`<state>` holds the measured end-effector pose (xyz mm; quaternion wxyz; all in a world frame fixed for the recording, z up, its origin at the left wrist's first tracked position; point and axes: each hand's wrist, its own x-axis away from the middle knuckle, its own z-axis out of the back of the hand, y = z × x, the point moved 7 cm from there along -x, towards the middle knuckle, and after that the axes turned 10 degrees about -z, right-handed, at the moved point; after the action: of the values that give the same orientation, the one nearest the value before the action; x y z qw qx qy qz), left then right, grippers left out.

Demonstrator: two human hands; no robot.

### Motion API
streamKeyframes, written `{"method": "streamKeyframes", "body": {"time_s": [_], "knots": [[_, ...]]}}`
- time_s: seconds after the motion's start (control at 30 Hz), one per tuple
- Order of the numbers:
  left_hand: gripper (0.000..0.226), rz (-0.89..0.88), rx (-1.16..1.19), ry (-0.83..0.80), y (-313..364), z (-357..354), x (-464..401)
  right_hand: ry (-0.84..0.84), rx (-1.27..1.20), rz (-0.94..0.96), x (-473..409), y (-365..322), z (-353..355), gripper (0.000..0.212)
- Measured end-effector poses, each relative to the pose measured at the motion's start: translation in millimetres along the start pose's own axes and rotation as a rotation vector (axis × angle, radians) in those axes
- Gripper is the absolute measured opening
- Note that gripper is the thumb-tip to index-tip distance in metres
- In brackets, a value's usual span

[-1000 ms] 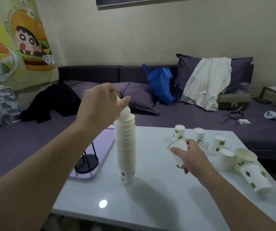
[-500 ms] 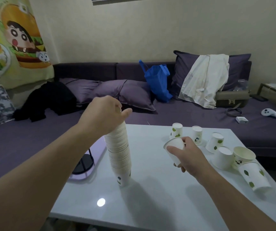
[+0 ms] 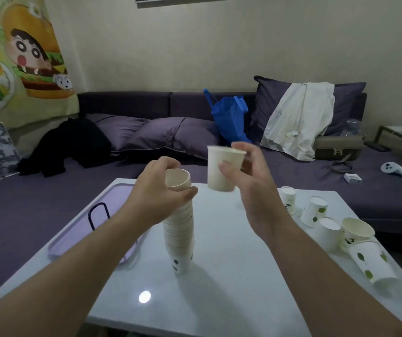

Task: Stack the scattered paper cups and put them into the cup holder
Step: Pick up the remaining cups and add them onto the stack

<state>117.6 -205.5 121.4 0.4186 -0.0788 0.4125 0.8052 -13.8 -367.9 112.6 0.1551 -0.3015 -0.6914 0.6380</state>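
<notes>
Since half a second ago the right hand (image 3: 248, 188) has lifted its single white paper cup (image 3: 223, 170) from beside the loose cups up to the level of the stack's mouth, upright and just to the right of it. That hand pinches the cup by its wall, thumb in front and fingers behind near the rim. The left hand (image 3: 157, 190) curls round the top of the tall stack of nested white paper cups (image 3: 179, 229), which stands on the glossy white counter (image 3: 231, 276) leaning slightly, its open mouth facing up.

Five or so loose white cups with green leaf prints (image 3: 314, 211) stand or lie at the counter's right edge, one on its side. A dark wire cup holder (image 3: 97, 214) stands on a lilac tray (image 3: 78, 229) to the left, mostly hidden behind the left forearm.

Thin paper like this is very light and crushes easily, so a gentle grip on the stiffer rolled rim is safest. A stack this tall will probably tip or flex unless steadied near the top and supported low down when carried.
</notes>
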Motion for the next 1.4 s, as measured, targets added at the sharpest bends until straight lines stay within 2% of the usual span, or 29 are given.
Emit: {"method": "streamKeyframes", "body": {"time_s": [0.17, 0.33, 0.47, 0.57, 0.63, 0.7, 0.77, 0.87, 0.93, 0.97, 1.07, 1.13, 1.23, 1.4], "knots": [[0.067, 0.057, 0.249, -0.008, -8.2, -3.7, 10.1, -0.041, -0.009, 0.137, -8.3, -23.5, -48.4, 0.05], [0.085, 0.021, 0.407, -0.002, -8.3, -1.4, 11.1, -0.076, 0.207, 0.15, -6.9, -3.6, -79.5, 0.059], [0.095, -0.001, 0.396, 0.029, -14.7, 4.2, 11.1, -0.084, 0.383, 0.124, -7.7, 9.7, -81.7, 0.064], [0.099, -0.01, 0.389, 0.02, -17.8, 4.8, 12.9, -0.158, 0.385, 0.053, -5.5, 16.7, -82.9, 0.072], [0.09, -0.021, 0.365, 0.019, -18.7, 3.8, 13.5, -0.202, 0.358, 0.018, -3.2, 17.9, -85.6, 0.067], [0.074, -0.033, 0.297, 0.012, -20.5, 1.6, 12.2, -0.206, 0.431, 0.013, -2.2, 19.6, -87.4, 0.056], [0.068, -0.027, 0.236, -0.023, -21.2, -1.2, 11.0, -0.208, 0.475, -0.001, -3.1, 23.2, -87.2, 0.053], [0.085, -0.047, 0.173, -0.024, -15.6, 0.5, 11.6, -0.256, 0.372, -0.042, -2.4, 27.9, -82.8, 0.055], [0.097, -0.131, 0.08, 0.028, -0.1, 7.7, 14.4, -0.22, 0.304, -0.052, -2.2, 28.7, -71.6, 0.054], [0.095, -0.207, 0.01, 0.066, 12.5, 12.6, 16.4, -0.178, 0.29, -0.055, -2.4, 29.2, -63.8, 0.052], [0.075, -0.504, -0.199, 0.179, 60.3, 17.0, 26.7, -0.027, 0.335, -0.088, -0.8, 36.5, -32.4, 0.048], [0.058, -0.606, -0.211, 0.176, 80.7, 2.8, 31.9, 0.076, 0.408, -0.144, 3.0, 45.5, -5.3, 0.039], [0.046, -0.565, -0.136, 0.03, 86.2, -41.4, 34.6, 0.185, 0.543, -0.252, 10.0, 67.6, 39.1, 0.029], [0.056, -0.199, -0.032, -0.234, 42.0, -137.3, 34.0, 0.281, 0.822, -0.38, -0.3, 111.3, 106.6, 0.052]]}}
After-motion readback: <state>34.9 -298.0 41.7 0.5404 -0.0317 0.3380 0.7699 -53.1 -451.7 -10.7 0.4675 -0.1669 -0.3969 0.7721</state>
